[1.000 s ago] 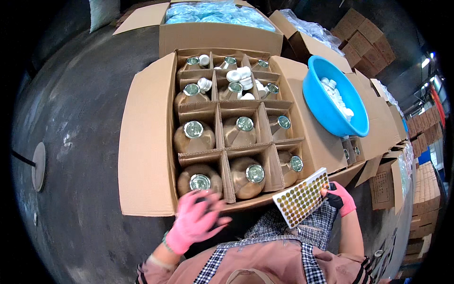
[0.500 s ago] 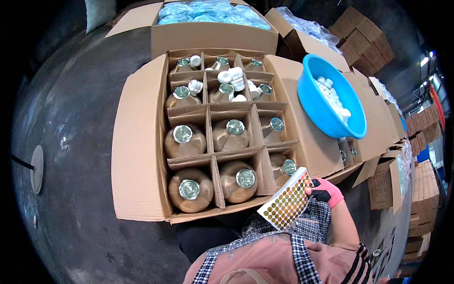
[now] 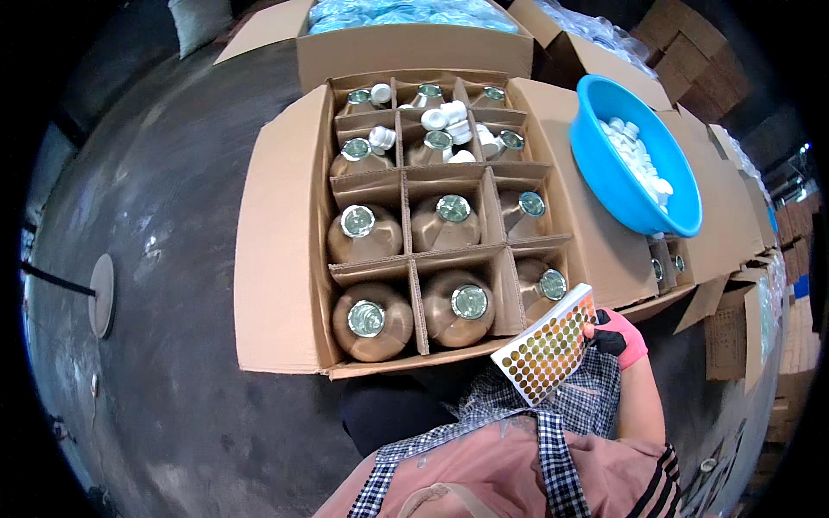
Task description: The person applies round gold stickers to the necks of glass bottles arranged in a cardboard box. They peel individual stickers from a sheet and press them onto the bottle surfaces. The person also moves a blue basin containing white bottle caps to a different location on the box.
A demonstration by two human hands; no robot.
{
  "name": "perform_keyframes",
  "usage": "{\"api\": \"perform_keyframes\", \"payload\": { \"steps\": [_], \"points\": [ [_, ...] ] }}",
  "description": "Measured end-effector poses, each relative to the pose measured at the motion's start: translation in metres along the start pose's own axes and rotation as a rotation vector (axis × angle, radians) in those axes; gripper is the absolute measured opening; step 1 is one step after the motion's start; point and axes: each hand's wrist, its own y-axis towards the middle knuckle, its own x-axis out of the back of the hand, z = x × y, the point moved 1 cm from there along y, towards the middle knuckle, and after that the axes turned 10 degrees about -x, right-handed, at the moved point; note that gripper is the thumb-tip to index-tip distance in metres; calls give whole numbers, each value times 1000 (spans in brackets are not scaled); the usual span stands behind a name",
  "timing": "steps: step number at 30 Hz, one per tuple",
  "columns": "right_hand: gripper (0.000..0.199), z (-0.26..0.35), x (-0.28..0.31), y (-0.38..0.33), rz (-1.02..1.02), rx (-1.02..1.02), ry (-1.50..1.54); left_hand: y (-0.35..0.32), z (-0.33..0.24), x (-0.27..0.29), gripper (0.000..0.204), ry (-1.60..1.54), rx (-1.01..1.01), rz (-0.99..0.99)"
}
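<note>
Right hand (image 3: 620,338) clamped on gold dot stickers (image 3: 549,347), near right corner of the bottle carton (image 3: 281,259). Left hand's out of view, can't tell. Brown box (image 3: 727,341), right: print's too tiny to read. Dark scuffed floor (image 3: 181,345).

A hand could pass above the front left of the divided carton (image 3: 404,363), but white stoppers (image 3: 460,132) crowd its rear, a blue basin (image 3: 604,184) its right, sticker sheets (image 3: 544,347) its front-right corner.
</note>
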Motion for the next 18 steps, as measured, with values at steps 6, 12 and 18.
{"api": "perform_keyframes", "payload": {
  "steps": [6,12,18],
  "points": [
    [54,1,0,1,-27,2,45,-9,-2,-17,16,-18,24,8],
    [54,1,4,1,-8,-42,-2,-3,-1,-26,16,-28,5,40],
    [53,-8,1,1,-100,30,33,5,-3,-32,17,-20,1,63]
  ]
}}
